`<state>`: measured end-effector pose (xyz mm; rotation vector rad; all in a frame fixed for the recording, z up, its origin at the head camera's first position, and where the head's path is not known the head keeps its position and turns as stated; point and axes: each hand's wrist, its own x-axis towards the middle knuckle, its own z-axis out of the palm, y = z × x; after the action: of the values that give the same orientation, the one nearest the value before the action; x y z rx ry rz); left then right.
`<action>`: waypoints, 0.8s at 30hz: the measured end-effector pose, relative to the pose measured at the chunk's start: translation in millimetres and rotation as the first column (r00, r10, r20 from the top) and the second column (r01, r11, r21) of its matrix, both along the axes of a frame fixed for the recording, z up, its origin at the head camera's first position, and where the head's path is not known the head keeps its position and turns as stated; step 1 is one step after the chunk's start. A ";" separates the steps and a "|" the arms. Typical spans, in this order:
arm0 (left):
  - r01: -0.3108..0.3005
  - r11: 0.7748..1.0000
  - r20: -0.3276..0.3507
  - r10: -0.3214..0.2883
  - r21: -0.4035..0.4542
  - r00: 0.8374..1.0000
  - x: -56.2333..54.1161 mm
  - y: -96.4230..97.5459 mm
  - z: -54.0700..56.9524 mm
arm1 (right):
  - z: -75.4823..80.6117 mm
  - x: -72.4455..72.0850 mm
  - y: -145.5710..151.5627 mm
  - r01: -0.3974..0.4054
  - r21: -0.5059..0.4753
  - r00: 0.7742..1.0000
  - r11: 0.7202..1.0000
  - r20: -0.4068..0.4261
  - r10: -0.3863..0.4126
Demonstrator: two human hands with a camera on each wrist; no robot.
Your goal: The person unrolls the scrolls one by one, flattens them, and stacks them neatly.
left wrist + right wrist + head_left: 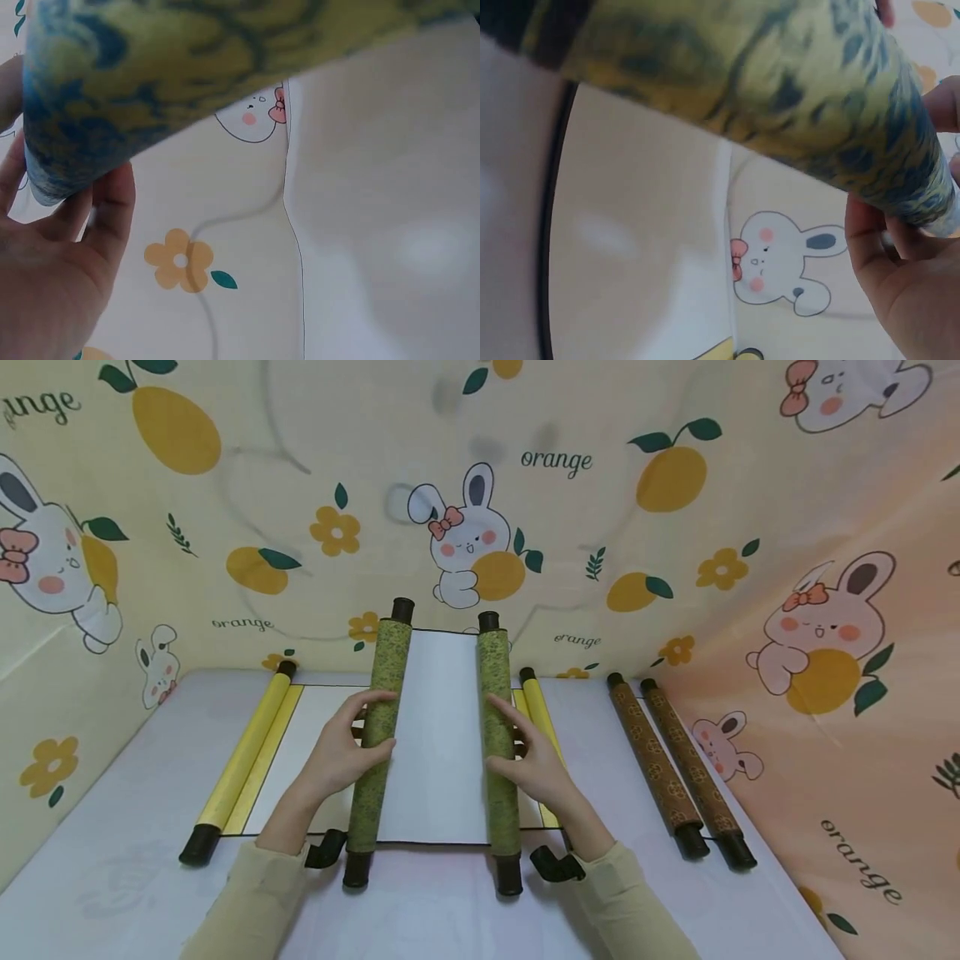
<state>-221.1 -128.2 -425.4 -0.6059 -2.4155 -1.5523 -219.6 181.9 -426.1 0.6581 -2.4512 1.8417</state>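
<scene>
Both hands hold a green patterned scroll, partly unrolled, with a blank white sheet (442, 743) stretched between its two rolls. My left hand (337, 760) grips the left roll (384, 710) around its middle, thumb on the near side and fingers behind. On the right roll (497, 718), my right hand (536, 764) has the same kind of grip. Black knobs cap the roll ends. In the left wrist view the roll (150, 97) looks yellow and blue, with fingers curled round its far part. The right wrist view shows the other roll (780, 97) in the fingers.
Behind the green scroll a yellow scroll (243, 752) lies spread on the white table (112, 860), partly hidden by it. A brown patterned scroll (656, 760) lies at the right, its two rolls side by side. A printed cloth (300, 485) with rabbits and oranges hangs around the table.
</scene>
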 end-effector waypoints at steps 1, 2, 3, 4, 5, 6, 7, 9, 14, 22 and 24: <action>-0.002 1.000 -0.004 0.002 -0.002 1.000 0.0 -1.0 0.0 | 0.5 -0.1 0.7 0.001 -0.002 1.000 1.000 0.001 -0.001; -0.002 1.000 -0.006 0.002 -0.005 1.000 -0.1 -2.2 0.1 | 1.0 -0.2 1.6 0.005 -0.004 1.000 1.000 0.005 -0.005; -0.001 1.000 -0.008 0.001 -0.006 1.000 -0.2 -3.3 0.4 | 1.3 -0.5 2.5 0.009 -0.004 1.000 1.000 0.005 -0.009; 0.001 1.000 -0.011 -0.001 -0.011 1.000 -0.6 -4.7 0.5 | 1.7 -1.0 3.5 0.009 -0.005 1.000 1.000 0.003 -0.009; 0.005 1.000 -0.012 -0.005 -0.013 1.000 -0.9 -5.7 1.1 | 1.9 -1.6 4.5 0.011 -0.002 1.000 1.000 -0.002 -0.011; 0.014 1.000 -0.010 -0.014 -0.015 1.000 -0.9 -6.8 1.9 | 2.1 -2.3 5.7 0.016 0.001 1.000 1.000 -0.006 -0.016; 0.022 1.000 -0.007 -0.022 -0.014 1.000 -1.1 -7.8 2.7 | 2.7 -2.5 6.7 0.020 0.005 1.000 1.000 -0.010 -0.020; 0.045 0.999 0.009 -0.045 -0.014 0.999 -1.0 -9.5 4.6 | 3.8 -2.8 8.7 0.026 0.005 1.000 1.000 -0.016 -0.026; 0.076 0.997 0.050 -0.075 -0.014 0.996 0.3 -13.1 8.1 | 6.5 -2.9 11.0 0.041 -0.010 0.999 0.999 -0.003 -0.041; 0.005 0.999 0.009 -0.005 -0.051 1.000 0.1 -12.1 9.9 | 1.7 -5.8 14.1 0.045 0.011 0.999 0.999 -0.027 -0.045; -0.008 0.998 -0.001 0.008 -0.059 1.000 0.1 -12.2 10.3 | 1.9 -6.5 17.0 0.049 0.021 0.998 0.999 -0.037 -0.048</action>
<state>-220.9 -140.5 -415.2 -0.6075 -2.4674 -1.4820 -226.1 198.9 -424.2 0.6212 -2.4459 1.7718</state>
